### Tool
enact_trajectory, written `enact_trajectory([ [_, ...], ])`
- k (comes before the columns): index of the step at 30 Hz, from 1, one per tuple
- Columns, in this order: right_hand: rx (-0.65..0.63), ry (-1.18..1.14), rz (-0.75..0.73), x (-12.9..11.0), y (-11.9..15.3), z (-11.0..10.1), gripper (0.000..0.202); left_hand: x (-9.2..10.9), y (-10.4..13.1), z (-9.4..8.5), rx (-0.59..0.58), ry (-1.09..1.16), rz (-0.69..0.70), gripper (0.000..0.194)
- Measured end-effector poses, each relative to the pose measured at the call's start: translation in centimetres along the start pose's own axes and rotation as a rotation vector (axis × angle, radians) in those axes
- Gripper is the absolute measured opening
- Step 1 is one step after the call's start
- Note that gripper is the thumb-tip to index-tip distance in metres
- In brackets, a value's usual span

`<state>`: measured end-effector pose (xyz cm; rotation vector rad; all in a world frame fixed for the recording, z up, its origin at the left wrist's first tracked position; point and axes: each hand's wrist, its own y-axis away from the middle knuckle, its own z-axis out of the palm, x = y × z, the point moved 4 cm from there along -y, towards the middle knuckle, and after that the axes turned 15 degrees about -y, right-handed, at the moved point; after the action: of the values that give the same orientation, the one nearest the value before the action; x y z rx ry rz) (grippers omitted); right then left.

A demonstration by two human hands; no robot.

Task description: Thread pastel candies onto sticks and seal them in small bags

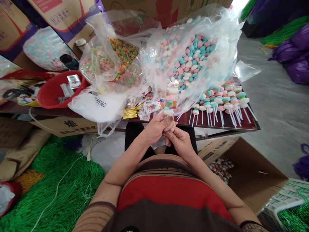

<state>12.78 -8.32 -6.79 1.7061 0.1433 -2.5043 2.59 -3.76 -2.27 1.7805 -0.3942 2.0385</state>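
Note:
Upright in front of me is a marshmallow lollipop (171, 96) in a clear printed wrapper, with pink, green and orange layers showing through. My left hand (159, 128) is closed around its lower end, thumb on top. Close against it, my right hand (179, 139) pinches the bottom of the same lollipop, where the stick is hidden by fingers. On the table's right, several unwrapped marshmallow lollipops (224, 100) lie in a pile, sticks toward me. Just left of the hands are printed wrappers (151, 108) and a bundle of gold twist ties (131, 112).
Behind stand a large bag of pink, blue and white marshmallows (193, 61) and a bag of colourful ring candies (124, 58). A red basin (45, 93) and a white plastic bag (96, 108) are left. An open carton (256, 174) sits low right; green netting (79, 183) covers the left floor.

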Motion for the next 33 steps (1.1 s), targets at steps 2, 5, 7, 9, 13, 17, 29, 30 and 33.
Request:
enact_trajectory([
  [2, -0.126, 0.069, 0.091, -0.8, -0.4, -0.7, 0.046, -0.4, 0.2, -0.6, -0.008, 0.005, -0.039, 0.044],
  [5, -0.131, 0.142, 0.106, -3.4, -1.2, -3.0, 0.038, -0.4, 0.7, -1.0, -0.017, 0.033, -0.055, 0.044],
  [7, 0.014, 0.07, -0.011, -5.6, -1.7, -4.5, 0.039, -0.2, 1.2, -0.2, -0.106, 0.102, -0.064, 0.043],
  [9, 0.016, -0.08, -0.046, -6.8, -2.1, -4.3, 0.058, -0.3, 1.8, 1.6, -0.294, 0.203, -0.106, 0.045],
  [13, -0.242, -0.361, 0.104, -6.5, -2.1, -0.9, 0.064, -1.5, 3.0, 4.7, -0.554, 0.363, -0.215, 0.056],
  [17, -0.078, -0.388, -0.051, -5.2, -2.6, 0.1, 0.029, -2.8, 2.0, 3.3, -0.339, 0.057, -0.151, 0.049],
  [29, -0.155, -0.188, 0.022, -5.6, -3.0, -1.5, 0.04, -3.0, 2.6, 0.5, -0.34, -0.027, -0.011, 0.059],
  [30, -0.112, -0.193, 0.004, -5.5, -3.3, -1.5, 0.037, -3.1, 2.5, 0.4, -0.298, -0.041, -0.008, 0.058],
  [33, 0.082, -0.18, -0.128, -4.4, -4.4, -1.2, 0.029, -3.5, 1.9, -1.2, 0.044, -0.45, 0.086, 0.052],
])
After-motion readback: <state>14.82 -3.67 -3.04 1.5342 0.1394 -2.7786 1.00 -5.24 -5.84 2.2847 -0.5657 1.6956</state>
